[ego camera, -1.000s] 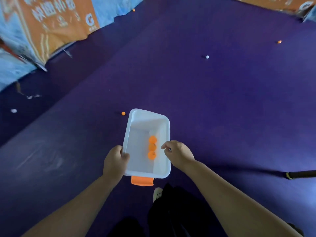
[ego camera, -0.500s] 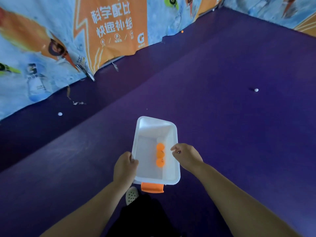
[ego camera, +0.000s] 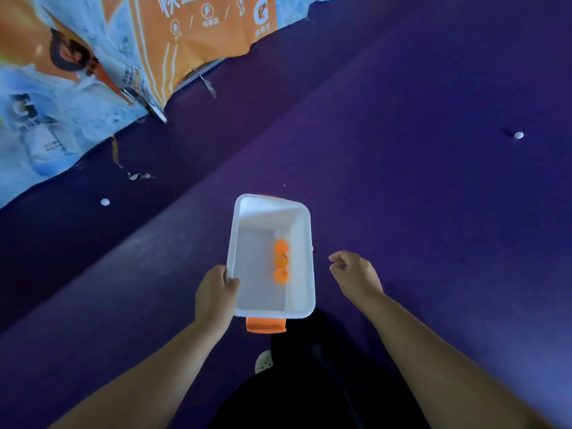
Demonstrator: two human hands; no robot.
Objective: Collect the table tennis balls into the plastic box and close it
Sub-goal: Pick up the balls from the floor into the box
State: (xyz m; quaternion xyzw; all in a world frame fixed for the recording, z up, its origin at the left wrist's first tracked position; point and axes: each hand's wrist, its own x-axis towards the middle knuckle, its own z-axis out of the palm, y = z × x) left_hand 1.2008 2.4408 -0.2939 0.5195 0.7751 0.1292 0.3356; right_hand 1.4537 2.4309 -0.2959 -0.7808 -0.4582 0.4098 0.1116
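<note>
I carry a white plastic box point(ego camera: 298, 284) with an orange latch at its near end, held above the purple floor. Three orange table tennis balls point(ego camera: 281, 261) lie in a row inside it, with a pale ball just beyond them. My left hand point(ego camera: 215, 297) grips the box's left rim, thumb over the edge. Off the box's right side, my right hand point(ego camera: 356, 275) hangs apart from it, its fingers loosely curled and holding nothing. One white ball point(ego camera: 518, 135) lies on the floor at far right, another white ball point(ego camera: 105, 202) at left near the banner.
A printed orange and blue banner point(ego camera: 93, 72) runs along the floor's far left edge, with torn scraps below it. My dark trousers and a pale shoe point(ego camera: 263, 362) show under the box. Purple floor stretches to the right.
My right hand has let go of the box's right rim and moved out to the right. The view has swung left and closer to the banner; the left hand keeps its grip.
</note>
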